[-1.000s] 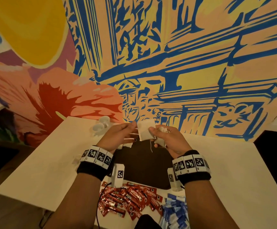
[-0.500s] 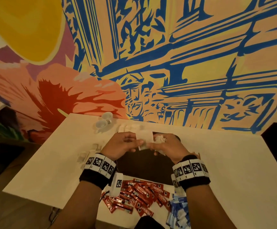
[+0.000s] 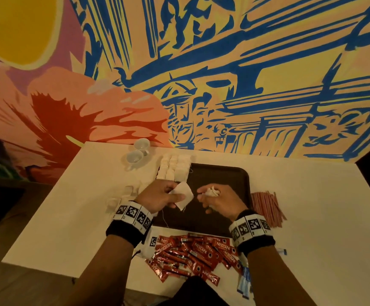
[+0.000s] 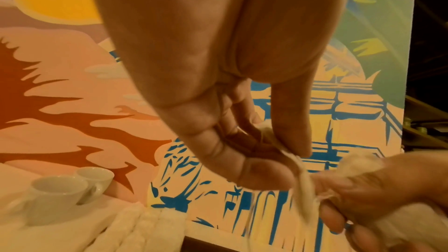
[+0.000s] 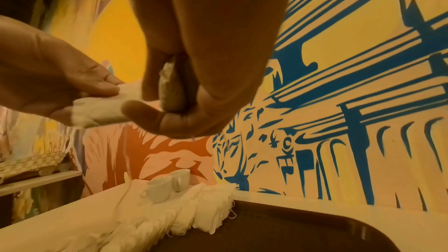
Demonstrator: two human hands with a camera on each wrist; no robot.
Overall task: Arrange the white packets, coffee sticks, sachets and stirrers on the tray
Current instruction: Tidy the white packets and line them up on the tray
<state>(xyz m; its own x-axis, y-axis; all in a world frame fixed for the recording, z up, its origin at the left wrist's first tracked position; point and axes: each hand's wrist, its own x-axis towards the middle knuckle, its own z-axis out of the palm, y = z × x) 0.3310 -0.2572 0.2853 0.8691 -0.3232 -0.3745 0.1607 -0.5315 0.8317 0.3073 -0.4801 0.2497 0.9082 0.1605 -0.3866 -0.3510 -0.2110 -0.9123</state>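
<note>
While the left hand [image 3: 157, 196] pinches one white packet [image 3: 183, 195] over the dark tray [image 3: 221, 173], the right hand [image 3: 218, 198] curls around a bunch of packets [image 3: 211, 192], mostly hidden in the fist. More packets [image 3: 174, 167] line the tray's far-left edge. Coffee sticks [image 3: 192, 252] lie near, partly covered by the wrists.

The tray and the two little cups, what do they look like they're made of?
Tray: probably plastic, dark brown and matte, with rounded moulded corners and a raised rim. Cups: likely glazed ceramic, white, smooth and slightly glossy, with small handles.
</note>
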